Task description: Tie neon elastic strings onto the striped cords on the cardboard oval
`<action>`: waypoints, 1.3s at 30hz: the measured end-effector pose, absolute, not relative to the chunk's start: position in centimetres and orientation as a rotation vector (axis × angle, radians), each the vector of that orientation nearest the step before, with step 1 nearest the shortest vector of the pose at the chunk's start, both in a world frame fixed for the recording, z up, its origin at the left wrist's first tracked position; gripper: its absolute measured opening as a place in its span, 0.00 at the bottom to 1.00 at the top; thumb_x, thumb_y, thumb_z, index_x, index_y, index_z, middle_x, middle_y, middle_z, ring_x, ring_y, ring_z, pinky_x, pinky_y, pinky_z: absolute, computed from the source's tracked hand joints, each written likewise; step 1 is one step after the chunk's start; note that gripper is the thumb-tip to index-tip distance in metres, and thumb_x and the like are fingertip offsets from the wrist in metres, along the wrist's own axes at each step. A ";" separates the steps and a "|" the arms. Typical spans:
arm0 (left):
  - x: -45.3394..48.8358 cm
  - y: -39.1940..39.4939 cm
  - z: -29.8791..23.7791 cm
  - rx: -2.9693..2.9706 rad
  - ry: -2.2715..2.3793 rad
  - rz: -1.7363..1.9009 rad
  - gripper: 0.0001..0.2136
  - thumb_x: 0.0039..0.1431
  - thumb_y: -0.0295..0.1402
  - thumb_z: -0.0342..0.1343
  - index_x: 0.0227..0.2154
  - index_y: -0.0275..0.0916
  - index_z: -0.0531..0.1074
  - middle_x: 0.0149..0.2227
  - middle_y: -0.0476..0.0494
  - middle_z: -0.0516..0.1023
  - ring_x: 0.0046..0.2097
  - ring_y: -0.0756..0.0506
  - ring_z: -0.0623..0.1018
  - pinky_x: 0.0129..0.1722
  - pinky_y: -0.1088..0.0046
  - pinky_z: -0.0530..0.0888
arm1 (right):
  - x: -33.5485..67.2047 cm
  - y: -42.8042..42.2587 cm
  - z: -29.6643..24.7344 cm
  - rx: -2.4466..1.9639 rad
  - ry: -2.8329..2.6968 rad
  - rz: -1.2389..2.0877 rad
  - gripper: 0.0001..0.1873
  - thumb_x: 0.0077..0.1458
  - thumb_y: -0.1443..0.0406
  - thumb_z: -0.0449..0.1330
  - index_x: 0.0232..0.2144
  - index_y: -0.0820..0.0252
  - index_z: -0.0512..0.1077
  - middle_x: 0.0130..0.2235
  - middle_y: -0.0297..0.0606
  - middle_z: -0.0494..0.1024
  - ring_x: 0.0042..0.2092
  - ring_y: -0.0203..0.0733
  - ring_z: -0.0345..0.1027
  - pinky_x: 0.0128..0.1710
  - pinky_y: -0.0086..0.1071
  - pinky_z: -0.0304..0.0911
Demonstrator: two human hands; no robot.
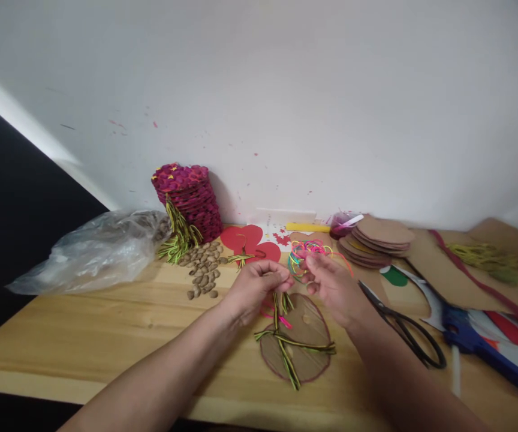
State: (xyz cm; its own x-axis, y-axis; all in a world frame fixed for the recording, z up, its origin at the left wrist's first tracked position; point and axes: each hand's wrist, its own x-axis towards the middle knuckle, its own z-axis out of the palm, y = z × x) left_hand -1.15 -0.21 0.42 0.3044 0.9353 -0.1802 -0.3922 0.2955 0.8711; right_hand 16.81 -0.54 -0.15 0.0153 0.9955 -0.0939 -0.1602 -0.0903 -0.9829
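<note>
My left hand (261, 288) is closed in a pinch above the cardboard disc (304, 366); whatever it holds is too small to make out. Close by on the right, my right hand (331, 285) has its thumb and fingers pressed together in front of a tangle of bright coloured cord (297, 264), and its grip is hidden too. Crossed green-and-black striped yarn strands (281, 339) lie over the disc, which has a dark reddish edge. A short piece of pink cord (285, 322) shows on the disc below my left hand.
Pistachio-like shells (205, 276), a plastic bag (92, 255) and a purple tasselled cylinder (196, 204) are at left. Red paper hearts (243, 238) lie behind. At right are stacked cardboard discs (382, 234), a cup (342, 225), black scissors (405, 333) and a blue glue gun (479, 345).
</note>
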 end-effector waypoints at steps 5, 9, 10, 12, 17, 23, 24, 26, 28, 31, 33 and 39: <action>-1.1 0.1 0.4 0.729 0.804 1.166 0.16 0.36 0.36 0.74 0.25 0.32 0.77 0.27 0.47 0.77 0.32 0.52 0.77 0.37 0.78 0.74 | 16.1 -1.2 0.4 -1.339 -1.300 1.142 0.23 0.52 0.46 0.62 0.26 0.60 0.78 0.22 0.32 0.69 0.24 0.35 0.59 0.24 0.30 0.52; -0.8 -0.2 0.3 0.858 0.831 1.163 0.14 0.41 0.37 0.72 0.26 0.33 0.76 0.27 0.46 0.77 0.30 0.52 0.76 0.36 0.76 0.73 | 15.1 -2.0 0.9 -1.274 -1.349 1.229 0.20 0.51 0.48 0.63 0.29 0.59 0.79 0.21 0.30 0.68 0.24 0.34 0.56 0.24 0.30 0.50; -0.7 -0.4 0.2 0.909 0.831 1.156 0.14 0.42 0.37 0.71 0.26 0.33 0.76 0.27 0.47 0.77 0.29 0.53 0.76 0.35 0.77 0.73 | 14.9 -2.1 0.8 -1.260 -1.285 1.273 0.19 0.49 0.49 0.65 0.31 0.59 0.80 0.22 0.30 0.69 0.24 0.33 0.56 0.24 0.30 0.50; -0.5 -0.6 0.0 1.014 0.819 1.150 0.12 0.46 0.37 0.70 0.26 0.33 0.76 0.27 0.47 0.76 0.28 0.53 0.74 0.33 0.77 0.71 | 14.7 -2.0 0.5 -1.236 -1.148 1.340 0.18 0.45 0.51 0.68 0.33 0.59 0.80 0.23 0.30 0.71 0.24 0.32 0.56 0.23 0.29 0.50; -0.2 -0.8 -0.6 1.139 0.833 1.138 0.11 0.49 0.37 0.67 0.27 0.34 0.75 0.25 0.48 0.75 0.28 0.52 0.73 0.31 0.76 0.69 | 14.7 -1.7 0.0 -1.108 -1.006 1.449 0.16 0.43 0.54 0.71 0.28 0.61 0.78 0.25 0.33 0.73 0.26 0.32 0.59 0.23 0.27 0.51; -0.3 -0.6 -0.9 1.067 0.817 1.049 0.12 0.50 0.38 0.67 0.29 0.33 0.75 0.27 0.45 0.79 0.30 0.51 0.76 0.33 0.76 0.71 | 14.8 -1.7 0.0 -1.114 -0.951 1.470 0.17 0.41 0.54 0.71 0.25 0.61 0.75 0.23 0.32 0.71 0.25 0.32 0.61 0.22 0.27 0.52; -0.3 -0.6 -0.9 1.058 0.805 1.038 0.12 0.50 0.38 0.67 0.29 0.34 0.75 0.28 0.45 0.79 0.30 0.51 0.76 0.33 0.76 0.72 | 14.9 -1.7 0.0 -1.111 -0.941 1.484 0.17 0.41 0.54 0.71 0.25 0.61 0.75 0.24 0.32 0.71 0.25 0.32 0.61 0.22 0.27 0.52; -0.3 -0.7 -0.9 1.041 0.783 1.028 0.12 0.50 0.38 0.67 0.29 0.33 0.75 0.28 0.44 0.79 0.29 0.52 0.76 0.32 0.77 0.72 | 14.9 -1.7 0.1 -1.091 -0.917 1.528 0.17 0.42 0.54 0.71 0.26 0.60 0.74 0.25 0.32 0.72 0.26 0.33 0.62 0.23 0.26 0.52; -0.4 -0.7 -0.7 1.003 0.781 1.022 0.13 0.49 0.38 0.68 0.29 0.33 0.74 0.27 0.44 0.79 0.27 0.52 0.76 0.30 0.78 0.71 | 15.0 -1.7 0.1 -1.042 -0.875 1.589 0.17 0.42 0.55 0.71 0.26 0.60 0.73 0.25 0.32 0.71 0.26 0.33 0.62 0.23 0.26 0.53; -0.4 -0.6 -0.4 0.889 0.794 1.033 0.14 0.47 0.38 0.69 0.27 0.33 0.74 0.25 0.45 0.78 0.25 0.54 0.74 0.26 0.80 0.70 | 15.0 -1.7 0.1 -0.957 -0.786 1.685 0.15 0.44 0.57 0.71 0.26 0.59 0.72 0.27 0.32 0.71 0.28 0.33 0.63 0.24 0.26 0.55; -0.5 -0.5 -0.2 0.794 0.786 1.028 0.13 0.46 0.37 0.70 0.27 0.32 0.75 0.24 0.47 0.77 0.23 0.55 0.72 0.23 0.82 0.69 | 14.8 -1.7 0.0 -0.936 -0.723 1.717 0.14 0.45 0.58 0.71 0.28 0.58 0.73 0.29 0.33 0.73 0.29 0.33 0.64 0.25 0.27 0.56; -0.7 -0.2 0.3 0.625 0.817 0.993 0.08 0.49 0.29 0.68 0.26 0.30 0.76 0.23 0.48 0.74 0.22 0.57 0.71 0.21 0.85 0.69 | 14.4 -1.9 0.2 -0.994 -0.811 1.501 0.16 0.40 0.58 0.73 0.29 0.58 0.74 0.31 0.34 0.75 0.29 0.34 0.65 0.26 0.28 0.59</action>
